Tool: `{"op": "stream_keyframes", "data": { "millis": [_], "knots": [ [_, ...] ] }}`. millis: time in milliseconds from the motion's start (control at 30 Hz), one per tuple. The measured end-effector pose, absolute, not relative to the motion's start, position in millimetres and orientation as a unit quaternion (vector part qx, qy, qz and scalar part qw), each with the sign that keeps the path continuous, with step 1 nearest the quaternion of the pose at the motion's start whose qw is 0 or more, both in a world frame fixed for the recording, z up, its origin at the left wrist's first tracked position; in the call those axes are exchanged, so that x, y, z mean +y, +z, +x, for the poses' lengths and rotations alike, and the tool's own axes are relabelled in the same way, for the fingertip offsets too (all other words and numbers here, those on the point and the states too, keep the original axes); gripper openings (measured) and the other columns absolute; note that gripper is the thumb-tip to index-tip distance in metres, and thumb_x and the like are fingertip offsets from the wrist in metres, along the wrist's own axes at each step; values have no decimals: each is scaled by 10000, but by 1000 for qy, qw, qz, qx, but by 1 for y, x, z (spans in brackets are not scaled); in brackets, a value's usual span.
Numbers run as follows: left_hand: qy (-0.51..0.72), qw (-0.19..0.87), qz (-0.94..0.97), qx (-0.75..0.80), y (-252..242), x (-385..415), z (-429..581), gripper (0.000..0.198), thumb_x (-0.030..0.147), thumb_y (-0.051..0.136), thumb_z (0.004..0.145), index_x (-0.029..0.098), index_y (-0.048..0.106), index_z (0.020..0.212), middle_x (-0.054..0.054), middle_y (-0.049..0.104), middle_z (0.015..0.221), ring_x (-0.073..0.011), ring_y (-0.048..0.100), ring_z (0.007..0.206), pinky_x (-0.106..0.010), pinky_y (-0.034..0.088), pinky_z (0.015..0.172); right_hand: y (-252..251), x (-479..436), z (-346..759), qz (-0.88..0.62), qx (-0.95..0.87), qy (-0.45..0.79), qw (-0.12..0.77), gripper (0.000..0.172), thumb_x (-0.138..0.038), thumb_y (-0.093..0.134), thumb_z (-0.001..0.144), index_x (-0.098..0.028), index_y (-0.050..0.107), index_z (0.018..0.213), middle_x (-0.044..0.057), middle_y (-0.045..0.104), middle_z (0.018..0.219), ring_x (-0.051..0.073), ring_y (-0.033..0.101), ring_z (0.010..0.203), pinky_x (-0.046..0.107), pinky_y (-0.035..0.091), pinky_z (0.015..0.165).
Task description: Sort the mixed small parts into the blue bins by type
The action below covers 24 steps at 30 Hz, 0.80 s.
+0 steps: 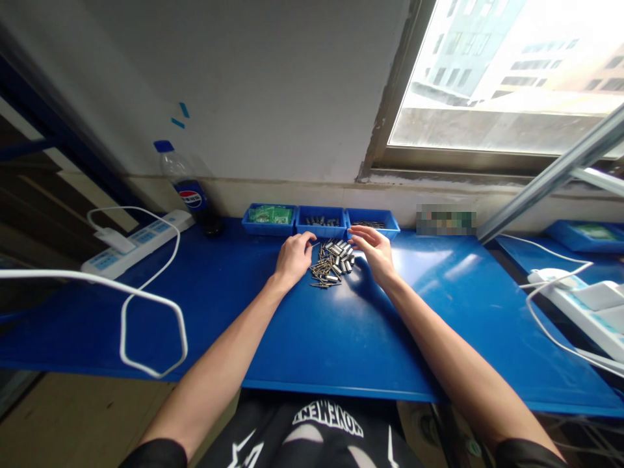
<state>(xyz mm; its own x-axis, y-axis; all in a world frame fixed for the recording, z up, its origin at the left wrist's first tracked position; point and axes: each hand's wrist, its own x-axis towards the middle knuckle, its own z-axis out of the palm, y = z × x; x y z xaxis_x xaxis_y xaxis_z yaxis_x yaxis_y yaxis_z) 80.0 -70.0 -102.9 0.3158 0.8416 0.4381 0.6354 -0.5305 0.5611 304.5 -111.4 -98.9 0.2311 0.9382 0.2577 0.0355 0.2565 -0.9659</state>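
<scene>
A small heap of metal parts (333, 262), thin brass pins and short silver pieces, lies on the blue table (302, 325) in front of three blue trays. My left hand (294, 257) rests at the heap's left edge, thumb and forefinger pinched on a thin pin. My right hand (374, 252) hovers at the heap's right edge with fingers curled and slightly apart; nothing shows in it. The left tray (270, 219) holds green pieces, the middle tray (322, 221) small silver parts, the right tray (372, 223) dark thin parts.
A Pepsi bottle (188, 188) stands at the back left beside a white power strip (134, 244) whose cable (146, 312) loops over the table's left front. Another power strip (580, 296) and a blue tray (585, 235) sit at the right. A window (511, 71) is above.
</scene>
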Motion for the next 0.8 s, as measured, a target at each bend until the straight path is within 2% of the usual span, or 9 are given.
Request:
{"op": "stream_keyframes", "data": {
  "millis": [233, 333, 467, 567, 633, 800],
  "knots": [
    [469, 318, 744, 354, -91, -78, 94, 228, 171, 726, 832, 173, 731, 1060, -47, 760, 925, -174, 739, 841, -295, 613, 842, -93, -116, 300, -480, -534, 397, 572, 384, -486, 786, 807, -249, 763, 1107, 36, 783, 878, 220, 716, 811, 375, 574, 789],
    [473, 357, 729, 343, -89, -82, 99, 251, 190, 754, 808, 170, 730, 1057, -50, 762, 930, -178, 742, 850, -310, 620, 862, -90, -119, 298, -471, -555, 424, 539, 356, -516, 809, 787, -244, 795, 1016, 37, 777, 827, 224, 710, 757, 384, 577, 761],
    [466, 356, 735, 340, -90, -83, 99, 249, 203, 756, 810, 167, 731, 1055, -61, 766, 964, -179, 740, 852, -313, 621, 862, -89, -121, 296, -463, -562, 446, 520, 318, -512, 849, 753, -234, 820, 906, 53, 781, 813, 243, 719, 749, 390, 581, 742],
    [443, 286, 772, 355, -92, -80, 95, 227, 204, 743, 830, 172, 742, 1055, -67, 768, 987, -188, 733, 871, -308, 609, 842, -90, -120, 297, -470, -555, 426, 538, 318, -508, 847, 760, -231, 825, 914, 56, 781, 804, 250, 727, 759, 404, 594, 776],
    [403, 231, 804, 371, -95, -78, 92, 221, 206, 741, 839, 181, 757, 1058, -72, 776, 1019, -210, 729, 921, -329, 597, 869, -93, -117, 300, -477, -540, 398, 568, 342, -514, 837, 768, -229, 819, 955, 64, 795, 868, 258, 741, 806, 422, 605, 827],
    [312, 176, 846, 394, -103, -72, 86, 147, 163, 720, 843, 189, 805, 960, -67, 805, 1049, -256, 725, 996, -399, 564, 975, -102, -106, 310, -491, -498, 332, 633, 517, -493, 845, 747, -208, 768, 1171, 116, 766, 1230, 307, 735, 1089, 491, 578, 1001]
  ]
}}
